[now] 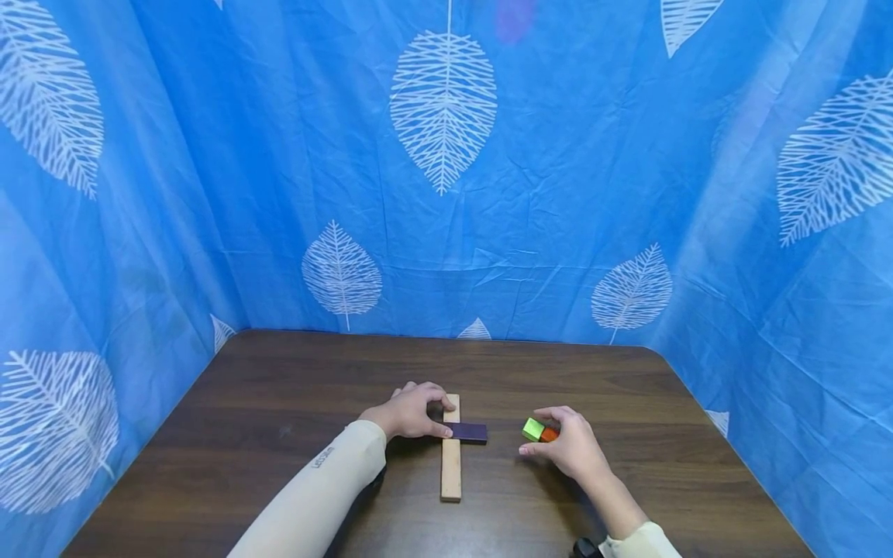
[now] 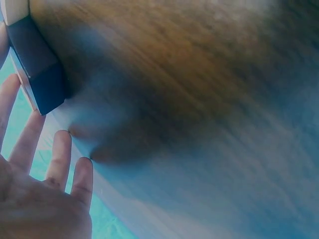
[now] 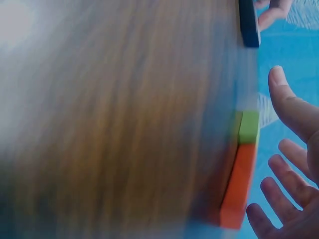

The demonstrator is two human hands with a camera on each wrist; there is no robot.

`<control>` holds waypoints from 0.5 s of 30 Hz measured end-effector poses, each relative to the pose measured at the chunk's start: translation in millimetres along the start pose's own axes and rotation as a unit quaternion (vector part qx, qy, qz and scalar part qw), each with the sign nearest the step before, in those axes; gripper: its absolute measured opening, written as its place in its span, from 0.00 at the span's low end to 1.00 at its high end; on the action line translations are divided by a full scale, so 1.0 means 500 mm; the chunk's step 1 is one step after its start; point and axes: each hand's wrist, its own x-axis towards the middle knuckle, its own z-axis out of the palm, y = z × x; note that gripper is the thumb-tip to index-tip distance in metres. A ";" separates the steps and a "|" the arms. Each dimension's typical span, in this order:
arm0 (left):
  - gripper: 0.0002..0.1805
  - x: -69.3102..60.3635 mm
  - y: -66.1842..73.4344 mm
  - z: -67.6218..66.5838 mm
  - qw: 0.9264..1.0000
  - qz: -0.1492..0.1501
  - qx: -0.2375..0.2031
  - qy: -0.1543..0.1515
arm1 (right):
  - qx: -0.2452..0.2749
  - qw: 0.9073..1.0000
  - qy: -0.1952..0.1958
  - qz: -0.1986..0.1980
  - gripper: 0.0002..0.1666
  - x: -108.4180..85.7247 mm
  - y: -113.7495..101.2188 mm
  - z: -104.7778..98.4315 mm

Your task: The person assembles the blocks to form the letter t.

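Observation:
A dark purple block [image 1: 469, 433] lies crosswise on the table, with pale wooden pieces showing beyond it [image 1: 453, 403] and on its near side [image 1: 451, 471]. Whether it rests over the wood or between two pieces, I cannot tell. My left hand [image 1: 412, 412] has its thumb by the purple block's left end and a finger at the far wooden piece. In the left wrist view its fingers stretch out fairly straight. My right hand [image 1: 567, 443] is spread around a bright green block [image 1: 533, 429] and an orange block [image 1: 549, 435] lying end to end; in the right wrist view its fingers look apart from them.
The dark wood-grain table [image 1: 335, 380] has rounded far corners. A blue curtain [image 1: 446, 256] with white leaf prints hangs behind it and along both sides. Bare table surface separates the purple block from the green one.

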 end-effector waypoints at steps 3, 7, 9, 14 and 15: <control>0.20 -0.002 0.000 -0.003 1.000 0.000 0.001 0.000 | 0.000 1.000 0.003 0.009 0.44 -0.002 0.016 -0.003; 0.20 -0.002 -0.004 -0.003 1.000 0.000 0.003 0.001 | 0.007 1.000 -0.004 0.018 0.44 0.002 0.026 -0.004; 0.20 -0.002 -0.004 -0.002 1.000 -0.001 0.001 0.001 | 0.014 1.000 -0.009 0.024 0.43 0.006 0.029 -0.002; 0.20 -0.001 0.000 -0.002 1.000 -0.001 -0.004 0.000 | 0.028 0.999 -0.013 0.043 0.40 0.014 0.033 0.001; 0.20 0.000 0.000 -0.003 1.000 0.000 -0.003 0.000 | 0.028 0.998 -0.013 0.045 0.40 0.014 0.032 0.002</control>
